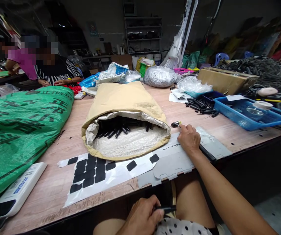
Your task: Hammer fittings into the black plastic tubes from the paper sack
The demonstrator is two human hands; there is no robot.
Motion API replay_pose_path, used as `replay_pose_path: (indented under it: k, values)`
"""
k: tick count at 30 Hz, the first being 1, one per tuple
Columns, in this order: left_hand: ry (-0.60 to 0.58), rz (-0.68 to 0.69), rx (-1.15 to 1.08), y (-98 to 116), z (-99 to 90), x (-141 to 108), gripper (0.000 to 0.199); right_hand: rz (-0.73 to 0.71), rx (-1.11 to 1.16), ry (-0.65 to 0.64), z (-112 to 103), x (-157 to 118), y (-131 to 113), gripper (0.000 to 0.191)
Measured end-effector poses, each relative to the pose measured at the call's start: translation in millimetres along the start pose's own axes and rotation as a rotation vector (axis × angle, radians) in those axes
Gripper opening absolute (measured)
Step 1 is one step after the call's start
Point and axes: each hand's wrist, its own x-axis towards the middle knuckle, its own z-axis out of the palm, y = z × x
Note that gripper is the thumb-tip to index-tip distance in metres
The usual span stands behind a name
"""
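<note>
Your paper sack (128, 94) lies mouth toward you, probably so the black parts (117, 130) inside sit within easy reach. Your left hand (146, 212) is closed around a dark pen-like piece (168, 209) above your lap; your right hand (189, 138), fingers curled narrow, meets a small black-and-yellow piece (176, 124) at the tabletop (204, 125), can't tell if gripped.

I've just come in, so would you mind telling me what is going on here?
The left hand holds a black rod over the lap. The right hand is at a small piece on the table; whether it grips it is unclear. A sack lies with its open mouth facing the near edge, black parts inside, and a sheet of black stickers lies in front.
</note>
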Motion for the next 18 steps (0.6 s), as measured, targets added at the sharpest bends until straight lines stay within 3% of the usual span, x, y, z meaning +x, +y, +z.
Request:
replay_pose_path:
  k: [3, 5, 7, 10, 11, 13, 15, 17, 18]
  values:
    - [-0.004, -0.213, 0.053, -33.3, 31.9, 17.3, 0.039, -0.008, 0.005, -0.003, -2.0, -0.5, -0.6, 0.037]
    - [-0.045, -0.212, 0.065, -36.3, 34.2, 17.8, 0.045, -0.01, 0.001, -0.003, -2.8, -0.9, -1.0, 0.036]
    - [-0.102, -0.095, 0.031, -19.8, 18.5, 11.1, 0.047, -0.011, -0.01, 0.0, -2.9, -1.4, -1.3, 0.036]
    - [-0.075, 0.095, -0.128, 21.5, -33.3, 6.2, 0.03, -0.023, -0.025, 0.011, -1.6, -1.9, -1.1, 0.036]
    - [0.003, 0.141, -0.177, 32.7, -55.5, 10.2, 0.03, -0.028, -0.025, 0.016, -0.9, -2.0, -0.9, 0.036]
    - [0.295, 0.142, -0.188, 43.5, -103.1, 28.0, 0.035, -0.033, -0.02, 0.022, 0.3, -2.2, -0.3, 0.036]
    - [0.575, 0.002, -0.13, 37.5, -149.9, 54.7, 0.04, -0.037, -0.019, 0.024, 1.4, -2.2, 0.3, 0.036]
    - [0.921, -0.246, 0.064, 20.9, -190.6, 82.4, 0.041, -0.04, -0.024, 0.029, 2.0, -2.2, 0.7, 0.035]
    - [1.012, -0.33, 0.096, 11.4, -207.4, 94.6, 0.046, -0.043, -0.027, 0.033, 2.0, -2.1, 0.8, 0.035]
